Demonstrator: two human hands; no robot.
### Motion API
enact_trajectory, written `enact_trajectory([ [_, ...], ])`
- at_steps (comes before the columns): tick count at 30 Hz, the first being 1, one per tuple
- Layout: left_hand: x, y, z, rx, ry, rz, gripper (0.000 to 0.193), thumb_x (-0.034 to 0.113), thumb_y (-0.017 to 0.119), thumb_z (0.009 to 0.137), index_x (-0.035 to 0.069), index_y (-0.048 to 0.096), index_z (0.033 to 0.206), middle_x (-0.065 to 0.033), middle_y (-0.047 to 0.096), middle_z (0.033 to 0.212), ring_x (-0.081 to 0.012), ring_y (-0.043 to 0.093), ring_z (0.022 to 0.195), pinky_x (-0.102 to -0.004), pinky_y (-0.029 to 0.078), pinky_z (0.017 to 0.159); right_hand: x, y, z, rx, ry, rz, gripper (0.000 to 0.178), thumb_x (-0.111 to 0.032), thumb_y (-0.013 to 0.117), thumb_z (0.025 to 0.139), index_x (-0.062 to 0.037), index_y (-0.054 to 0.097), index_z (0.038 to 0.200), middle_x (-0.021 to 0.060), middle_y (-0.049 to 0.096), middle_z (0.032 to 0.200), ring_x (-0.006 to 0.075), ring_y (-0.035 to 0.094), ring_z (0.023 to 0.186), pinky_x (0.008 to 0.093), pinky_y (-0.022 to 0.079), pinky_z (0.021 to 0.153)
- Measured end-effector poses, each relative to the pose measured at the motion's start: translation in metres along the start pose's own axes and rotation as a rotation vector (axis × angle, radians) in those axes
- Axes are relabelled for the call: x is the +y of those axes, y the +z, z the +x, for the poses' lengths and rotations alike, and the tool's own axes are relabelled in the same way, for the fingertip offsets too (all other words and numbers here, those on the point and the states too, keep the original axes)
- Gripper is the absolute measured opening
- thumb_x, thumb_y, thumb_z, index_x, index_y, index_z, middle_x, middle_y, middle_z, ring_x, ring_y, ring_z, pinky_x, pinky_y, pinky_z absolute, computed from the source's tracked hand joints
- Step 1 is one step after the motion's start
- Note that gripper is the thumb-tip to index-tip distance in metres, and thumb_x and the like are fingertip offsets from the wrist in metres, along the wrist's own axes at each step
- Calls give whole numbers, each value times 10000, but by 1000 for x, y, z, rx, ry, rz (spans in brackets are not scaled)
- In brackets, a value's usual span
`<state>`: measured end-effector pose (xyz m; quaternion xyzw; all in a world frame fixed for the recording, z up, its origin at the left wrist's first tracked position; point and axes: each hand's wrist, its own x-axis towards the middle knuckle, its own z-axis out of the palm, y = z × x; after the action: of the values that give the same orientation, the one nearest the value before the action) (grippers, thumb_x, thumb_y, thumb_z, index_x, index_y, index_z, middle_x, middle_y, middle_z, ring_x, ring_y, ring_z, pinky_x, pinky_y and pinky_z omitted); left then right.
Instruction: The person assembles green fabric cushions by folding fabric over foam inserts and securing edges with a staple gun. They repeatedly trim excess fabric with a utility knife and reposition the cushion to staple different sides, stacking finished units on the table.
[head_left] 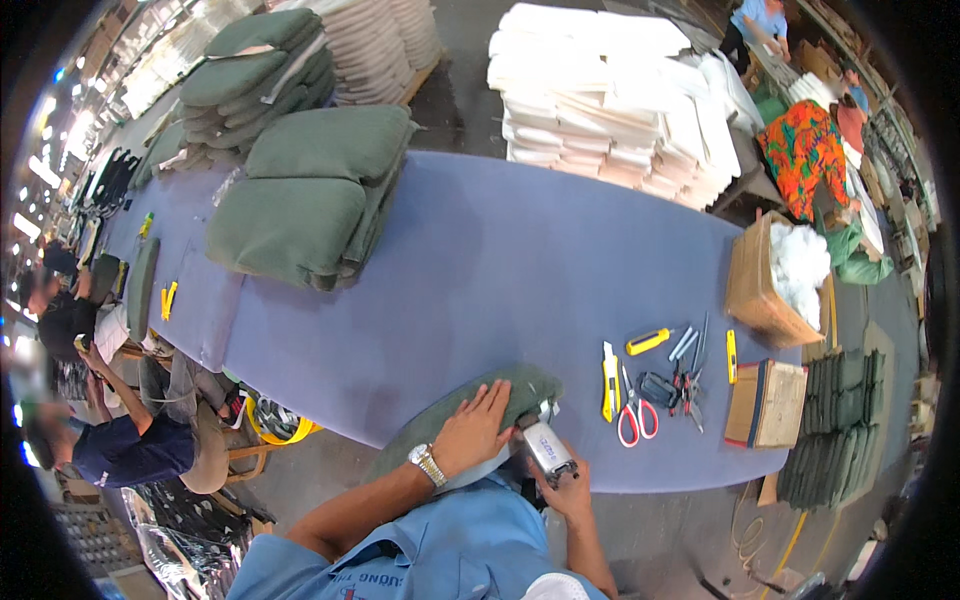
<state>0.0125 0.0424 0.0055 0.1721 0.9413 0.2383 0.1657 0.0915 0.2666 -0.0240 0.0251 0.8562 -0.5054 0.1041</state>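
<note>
A dark green padded cushion lies along the near edge of the blue-grey table, in front of my body. My left hand rests flat on it, fingers stretched out, with a metal watch on the wrist. Beside it, my right hand is closed around a silver-grey staple gun. The tool's front end is at the cushion's right part, where a bit of pale material shows. Its handle is largely hidden by my hand and the tool body, and whether its tip touches the cushion I cannot tell.
Right of the cushion lie a yellow cutter, red-handled scissors, a yellow screwdriver and pliers. Boxes stand at the right end. Green cushions and white padding are stacked beyond. Co-workers sit at left.
</note>
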Motion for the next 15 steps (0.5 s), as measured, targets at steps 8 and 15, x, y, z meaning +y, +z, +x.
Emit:
enact_trajectory([
  [8, 6, -4, 1, 0, -60, -42, 799, 347, 649, 976, -73, 287, 1551, -297, 437, 1544, -465, 445, 1420, -500, 446, 1122, -26, -8, 0, 94, 7, 173, 360, -115, 835, 783, 18, 678, 1079, 164, 727, 920, 308, 736, 817, 353, 561, 745],
  [15, 5, -2, 3, 17, -41, -46, 819, 306, 682, 957, -76, 273, 1556, -302, 436, 1539, -458, 429, 1434, -471, 417, 1155, -36, -15, 0, 79, -7, 145, 352, -135, 831, 784, -15, 689, 1084, 144, 736, 893, 286, 747, 807, 348, 566, 729],
])
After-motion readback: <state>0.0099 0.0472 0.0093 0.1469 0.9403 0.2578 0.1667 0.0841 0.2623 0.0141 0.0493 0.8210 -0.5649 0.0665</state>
